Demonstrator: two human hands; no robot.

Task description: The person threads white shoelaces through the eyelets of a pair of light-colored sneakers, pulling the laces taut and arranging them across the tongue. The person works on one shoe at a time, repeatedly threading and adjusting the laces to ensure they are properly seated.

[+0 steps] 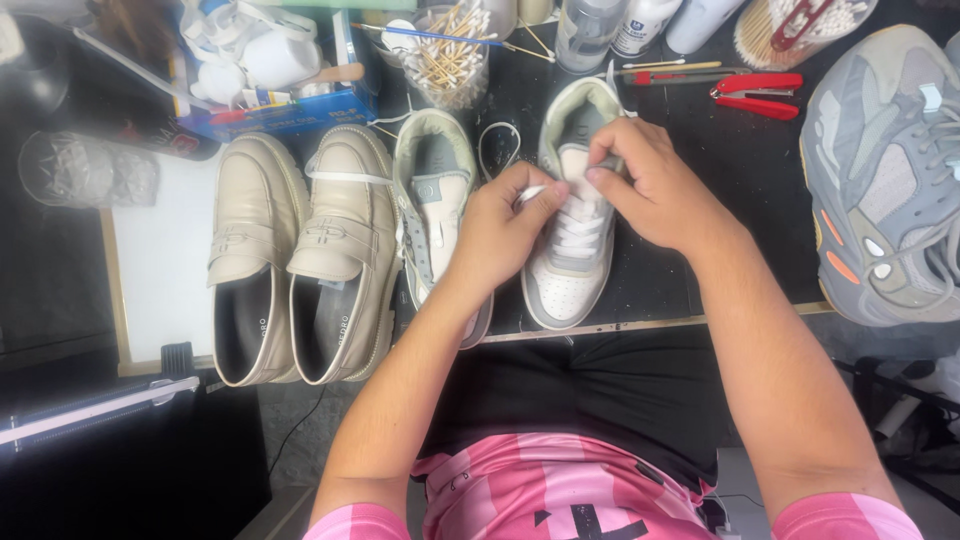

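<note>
Two hands meet over a white-and-grey sneaker (572,240) near the front edge of the black counter (740,170), toe pointing toward me. My left hand (500,232) is closed, pinching a white lace end (531,192); my right hand (650,185) is curled over the tongue, fingertips pressed on the lacing.

I judge the lace could slip from the pinch or skip an eyelet, since both hands crowd the same spot and hide it. The shoe's toe sits close to the counter's front edge, so a hard tug might drag it off.

Its unlaced twin (436,195) lies just beside, smooth leather with grey panels. Further left, two glossy cream loafers (300,255) stand side by side. A mesh grey runner (885,170) fills the right edge; red-handled pliers (757,95) lie toward the back.
</note>
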